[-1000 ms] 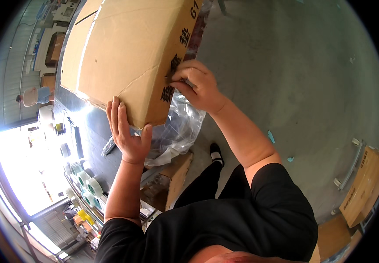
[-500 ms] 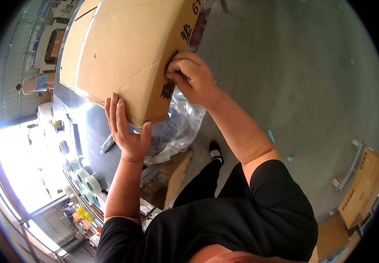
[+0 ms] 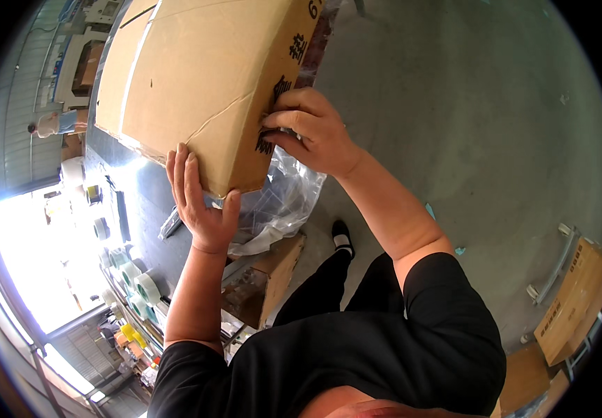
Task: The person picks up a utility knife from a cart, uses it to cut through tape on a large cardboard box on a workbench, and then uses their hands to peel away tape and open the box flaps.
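A large brown cardboard carton (image 3: 182,76) lies on the dark tabletop, with a pale strap across it and black printing along its right side. A crease runs over its top near the front corner. My left hand (image 3: 203,212) rests against that corner, fingers stretched out along the near edge and thumb by the corner's tip. At the printed right side is my right hand (image 3: 311,132), fingers bent with thumb and fingertips close together against the cardboard. Whatever may be between those fingertips is too small to make out. Crumpled clear plastic (image 3: 283,202) hangs below the carton's near right corner.
A dark handled tool (image 3: 170,223) lies on the tabletop (image 3: 149,205) left of my left hand. Several tape rolls (image 3: 146,287) stand farther left. Under the table is an open cardboard box (image 3: 273,285). Cartons (image 3: 573,299) stand far right. Another person (image 3: 57,124) is at far left.
My right hand has shifted slightly down along the carton's side, and its fingers have loosened from a tighter curl. My left hand stays at the corner.
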`<state>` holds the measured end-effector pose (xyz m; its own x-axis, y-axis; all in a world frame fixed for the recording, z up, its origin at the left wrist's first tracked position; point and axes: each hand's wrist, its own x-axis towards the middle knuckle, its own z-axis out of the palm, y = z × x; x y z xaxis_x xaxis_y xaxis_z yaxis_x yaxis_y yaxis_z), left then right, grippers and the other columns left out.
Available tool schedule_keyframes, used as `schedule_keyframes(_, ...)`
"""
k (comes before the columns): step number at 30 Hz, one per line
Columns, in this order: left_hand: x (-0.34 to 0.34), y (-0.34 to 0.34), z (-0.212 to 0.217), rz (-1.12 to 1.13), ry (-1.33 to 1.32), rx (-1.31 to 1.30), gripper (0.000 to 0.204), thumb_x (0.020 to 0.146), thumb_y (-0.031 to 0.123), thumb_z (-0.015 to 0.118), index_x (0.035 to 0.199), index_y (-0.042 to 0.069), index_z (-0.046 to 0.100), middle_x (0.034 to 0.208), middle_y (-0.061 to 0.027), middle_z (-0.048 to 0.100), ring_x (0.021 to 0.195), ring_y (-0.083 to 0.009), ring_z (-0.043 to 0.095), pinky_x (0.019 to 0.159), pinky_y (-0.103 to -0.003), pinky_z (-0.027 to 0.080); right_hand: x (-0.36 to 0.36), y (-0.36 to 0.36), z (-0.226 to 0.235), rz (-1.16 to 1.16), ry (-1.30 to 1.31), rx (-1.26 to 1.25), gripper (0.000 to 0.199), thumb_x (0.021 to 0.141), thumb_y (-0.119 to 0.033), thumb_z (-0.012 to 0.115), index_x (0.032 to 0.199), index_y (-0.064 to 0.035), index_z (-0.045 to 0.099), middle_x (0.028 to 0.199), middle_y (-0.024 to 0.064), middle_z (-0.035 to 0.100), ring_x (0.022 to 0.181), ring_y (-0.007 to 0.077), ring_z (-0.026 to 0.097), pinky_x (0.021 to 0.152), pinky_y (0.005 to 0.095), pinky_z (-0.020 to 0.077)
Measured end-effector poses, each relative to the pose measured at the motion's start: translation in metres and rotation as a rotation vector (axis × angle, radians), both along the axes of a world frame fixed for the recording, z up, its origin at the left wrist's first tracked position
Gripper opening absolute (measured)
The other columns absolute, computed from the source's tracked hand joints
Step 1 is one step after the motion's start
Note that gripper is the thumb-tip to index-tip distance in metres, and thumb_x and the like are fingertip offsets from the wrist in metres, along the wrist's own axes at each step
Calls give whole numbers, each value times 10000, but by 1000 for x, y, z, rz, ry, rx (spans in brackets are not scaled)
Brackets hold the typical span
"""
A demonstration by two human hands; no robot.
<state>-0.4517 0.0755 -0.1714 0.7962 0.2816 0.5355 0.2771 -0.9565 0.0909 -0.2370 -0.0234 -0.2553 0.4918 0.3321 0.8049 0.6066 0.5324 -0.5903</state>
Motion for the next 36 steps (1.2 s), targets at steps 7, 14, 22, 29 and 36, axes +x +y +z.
schedule_keyframes(7, 1, 0, 0, 0, 10, 2, 725, 902, 459, 655, 1401, -29, 458, 1471, -272, 467, 1385, -518, 388, 1143, -580, 318, 1, -9, -22, -11, -153, -44, 267, 704, -20, 813, 937, -88, 703, 1000, 61, 625, 835, 264, 604, 715, 371, 500)
schedule_keyframes(14, 0, 3, -4, -22, -9, 18, 723, 913, 458, 639, 1407, -35, 449, 1470, -277, 466, 1386, -514, 389, 1143, -578, 318, 11, -35, -29, 9, -319, -251, 240, 714, -51, 797, 925, -106, 696, 1063, 45, 644, 911, 276, 621, 795, 373, 525)
schedule_keyframes(22, -1, 2, -3, -14, -3, 13, 707, 914, 434, 637, 1412, -31, 446, 1476, -275, 461, 1392, -510, 382, 1147, -571, 315, -9, -34, -21, 77, 6, -278, 354, 695, -68, 816, 1025, -107, 694, 1167, 90, 660, 996, 289, 642, 845, 391, 536)
schedule_keyframes(29, 0, 1, -4, -24, 0, 8, 711, 907, 396, 645, 1431, -32, 425, 1487, -272, 443, 1402, -508, 363, 1152, -574, 302, 6, -8, -28, -194, -169, -208, 350, 674, -153, 808, 1005, -129, 695, 1019, 45, 651, 935, 278, 632, 805, 373, 531)
schedule_keyframes(36, -1, 0, -4, -24, 2, 6, 705, 900, 349, 660, 1441, -31, 417, 1491, -263, 443, 1409, -504, 352, 1158, -573, 293, -3, -19, -22, -316, -322, -264, 299, 652, -61, 764, 934, -145, 715, 950, 36, 652, 835, 279, 643, 712, 383, 546)
